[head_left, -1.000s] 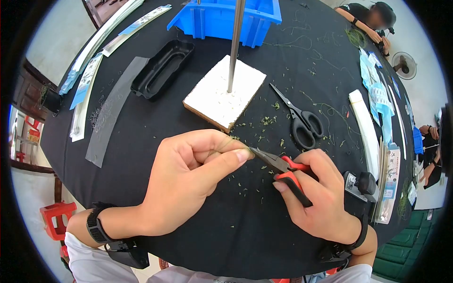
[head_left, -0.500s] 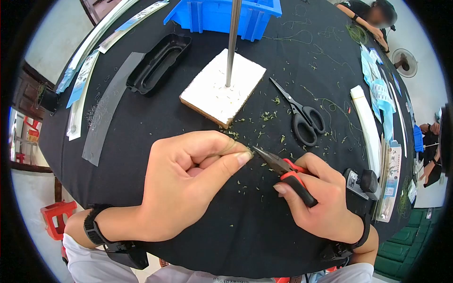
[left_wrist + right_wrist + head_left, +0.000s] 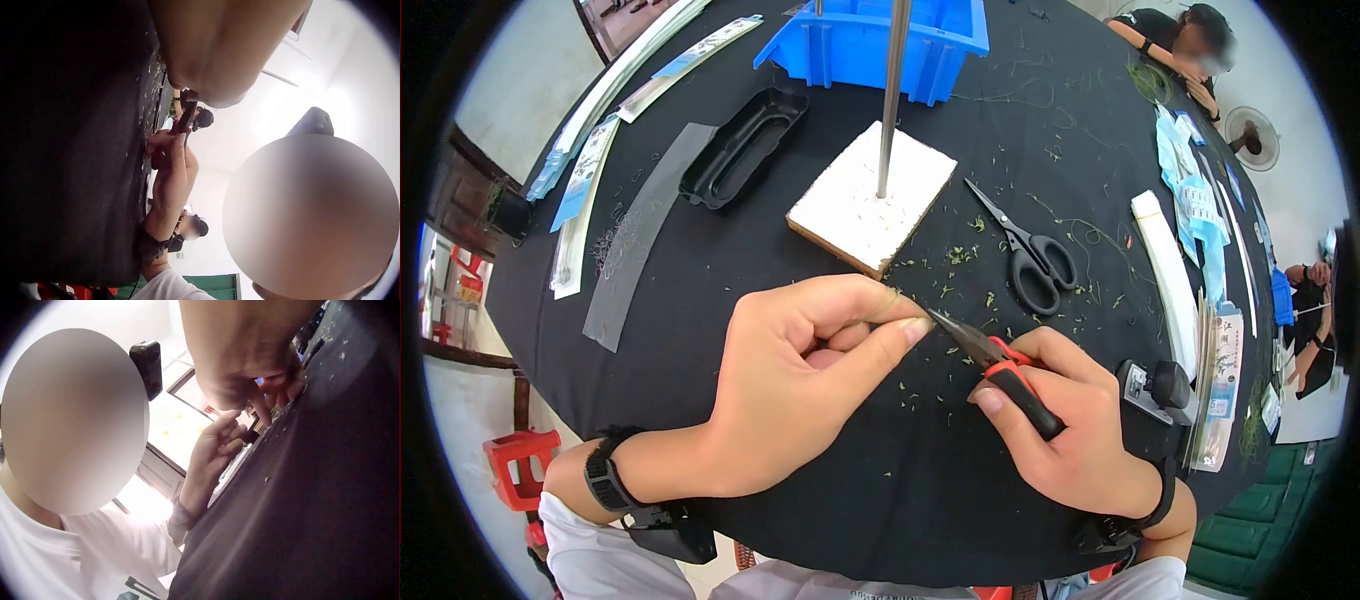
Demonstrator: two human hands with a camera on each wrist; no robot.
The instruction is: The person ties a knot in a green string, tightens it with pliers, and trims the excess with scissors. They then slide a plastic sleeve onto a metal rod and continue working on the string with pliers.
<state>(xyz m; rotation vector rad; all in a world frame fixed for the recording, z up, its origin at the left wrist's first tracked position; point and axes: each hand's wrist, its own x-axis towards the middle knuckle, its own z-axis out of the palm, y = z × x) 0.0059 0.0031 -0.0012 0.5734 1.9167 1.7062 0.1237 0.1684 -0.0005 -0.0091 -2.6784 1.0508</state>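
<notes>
My left hand (image 3: 795,390) pinches a fine greenish strand (image 3: 893,292) between thumb and forefinger, low over the black cloth. Whatever small piece lies at the fingertips is mostly covered by them. In my right hand (image 3: 1075,405) I grip needle-nose pliers (image 3: 972,343) with red and black handles. The pointed tip of the pliers is right at the left thumb and forefinger. The left wrist view shows the right hand (image 3: 167,150) holding the pliers, and the right wrist view shows the left hand (image 3: 219,440) with curled fingers.
Black scissors (image 3: 1032,250) lie beyond the pliers, among green scraps (image 3: 962,255). A metal rod (image 3: 890,120) rises from a white-topped block (image 3: 840,205). Around them are a blue bin (image 3: 870,62), a black tray (image 3: 745,150), a grey strip (image 3: 645,240) with small hooks, and a stapler (image 3: 1155,392).
The pliers' tip drew slightly away from the left fingertips, then came back close. Their handles have turned a little in the right hand. The left hand keeps its pinch.
</notes>
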